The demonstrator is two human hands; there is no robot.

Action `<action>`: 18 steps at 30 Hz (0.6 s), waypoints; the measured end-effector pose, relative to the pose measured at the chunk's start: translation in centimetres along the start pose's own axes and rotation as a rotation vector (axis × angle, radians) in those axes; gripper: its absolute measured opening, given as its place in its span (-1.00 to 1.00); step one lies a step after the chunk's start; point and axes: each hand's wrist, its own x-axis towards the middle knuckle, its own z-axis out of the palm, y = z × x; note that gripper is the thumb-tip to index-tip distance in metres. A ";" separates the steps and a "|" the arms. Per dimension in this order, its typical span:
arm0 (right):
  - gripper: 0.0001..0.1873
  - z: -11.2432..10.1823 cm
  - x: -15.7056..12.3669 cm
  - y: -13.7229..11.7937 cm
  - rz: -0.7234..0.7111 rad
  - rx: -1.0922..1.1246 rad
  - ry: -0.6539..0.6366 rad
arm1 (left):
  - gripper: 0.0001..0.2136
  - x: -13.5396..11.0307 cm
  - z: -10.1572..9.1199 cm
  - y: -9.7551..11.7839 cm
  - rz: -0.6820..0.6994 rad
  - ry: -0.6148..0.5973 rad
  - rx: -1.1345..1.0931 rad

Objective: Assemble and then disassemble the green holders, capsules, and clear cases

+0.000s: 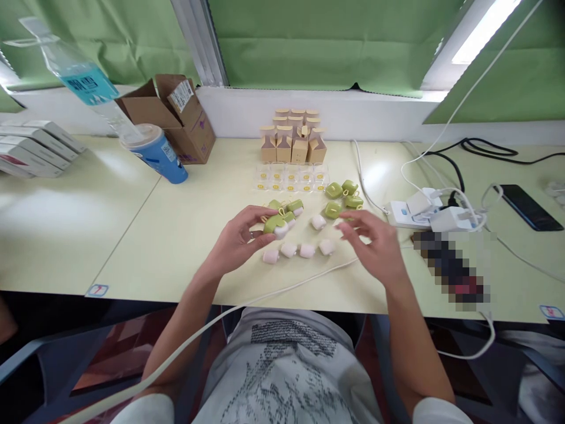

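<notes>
My left hand (pixel 241 240) has its thumb and fingers closed around a small green-and-white case (pixel 274 224). Other capped green-and-white pieces (pixel 295 206) with loops sit just behind it. My right hand (pixel 373 242) is slightly blurred, its thumb and forefinger apart with nothing visible between them. A loose white piece (pixel 318 222) lies to the left of its fingertips. Several green caps (pixel 333 209) with yellow loops are grouped behind the right hand, one partly hidden by it. Nearer my body, several white pieces (pixel 307 251) form a row.
Clear plastic trays (pixel 291 176) with yellow dots stand before open small cartons (pixel 283 147). A blue cup (pixel 165 162), bottle (pixel 90 88) and cardboard box (pixel 189 126) are at left. At right are a power strip (pixel 404 215) and phone (pixel 532 207). A white cable (pixel 282 290) crosses in front.
</notes>
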 end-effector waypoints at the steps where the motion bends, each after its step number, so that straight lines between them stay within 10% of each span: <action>1: -0.53 0.9 -0.4 -0.8 0.038 0.209 -0.107 | -0.55 -0.2 0.8 0.0 0.019 0.001 -0.078; 6: -0.28 5.2 -1.7 -2.4 0.104 0.601 -0.289 | -0.61 -0.9 4.7 0.0 0.156 0.077 -0.102; 18: -0.58 6.7 -2.2 -1.4 -0.480 -0.193 0.043 | -0.77 -1.4 4.4 1.9 0.373 0.187 0.426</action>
